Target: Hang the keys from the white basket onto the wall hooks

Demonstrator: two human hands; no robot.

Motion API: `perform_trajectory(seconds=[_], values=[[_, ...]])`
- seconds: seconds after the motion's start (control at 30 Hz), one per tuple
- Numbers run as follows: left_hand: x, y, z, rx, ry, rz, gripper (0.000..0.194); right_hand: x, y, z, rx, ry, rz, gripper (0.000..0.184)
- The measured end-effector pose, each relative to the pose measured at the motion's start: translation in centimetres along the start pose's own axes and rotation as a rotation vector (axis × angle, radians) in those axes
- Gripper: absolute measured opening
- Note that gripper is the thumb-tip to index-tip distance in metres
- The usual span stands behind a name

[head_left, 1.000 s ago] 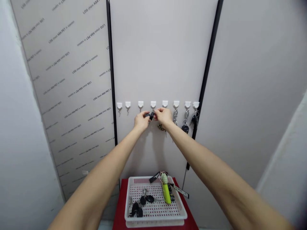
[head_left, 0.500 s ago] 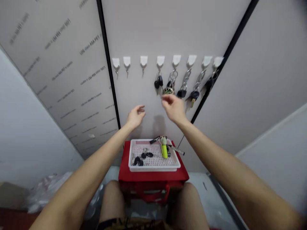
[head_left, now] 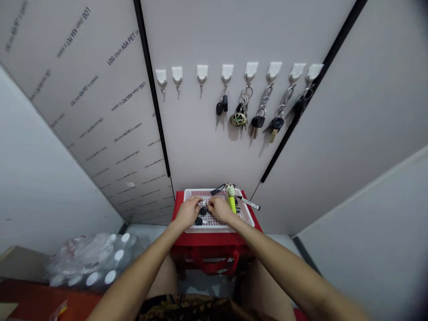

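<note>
Both my hands are down in a white perforated tray (head_left: 246, 219) on a red stool (head_left: 207, 240). My left hand (head_left: 187, 212) and my right hand (head_left: 219, 208) meet over a black key bunch (head_left: 202, 209), fingers curled around it. A yellow-green keychain (head_left: 231, 201) lies in the tray to the right of my right hand. On the wall above, a row of white hooks (head_left: 202, 72) runs across; the five right ones carry key bunches, the nearest being black keys (head_left: 221, 105) on the fourth hook. The three left hooks are bare.
A pack of plastic bottles (head_left: 93, 261) lies on the floor at the left. Black vertical strips (head_left: 152, 89) divide the wall panels. My knees flank the stool. A tagged key (head_left: 249, 203) hangs over the tray's right rim.
Both hands let go of the black keys, now hanging on the fourth hook, and dropped from the wall into the tray. The view tilted downward.
</note>
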State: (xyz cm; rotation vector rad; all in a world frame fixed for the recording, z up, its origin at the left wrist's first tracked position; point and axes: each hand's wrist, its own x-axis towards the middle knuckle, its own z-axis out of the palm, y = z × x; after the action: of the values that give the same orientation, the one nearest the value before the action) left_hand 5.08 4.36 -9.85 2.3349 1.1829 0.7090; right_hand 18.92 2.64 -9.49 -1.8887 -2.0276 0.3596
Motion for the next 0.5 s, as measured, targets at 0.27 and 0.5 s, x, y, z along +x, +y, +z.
perform_trajectory(seconds=[0.27,0.5], values=[[0.8,1.2,-1.4,-0.516,-0.068,0.018,0.042,0.9,-1.8,-5.5,0.561,0.011,-0.097,0.018],[6.2,5.4,-7.3,-0.954,0.12,-0.045,0.028,4.0,-5.9,-13.0,0.996,0.185,-0.062,0.013]])
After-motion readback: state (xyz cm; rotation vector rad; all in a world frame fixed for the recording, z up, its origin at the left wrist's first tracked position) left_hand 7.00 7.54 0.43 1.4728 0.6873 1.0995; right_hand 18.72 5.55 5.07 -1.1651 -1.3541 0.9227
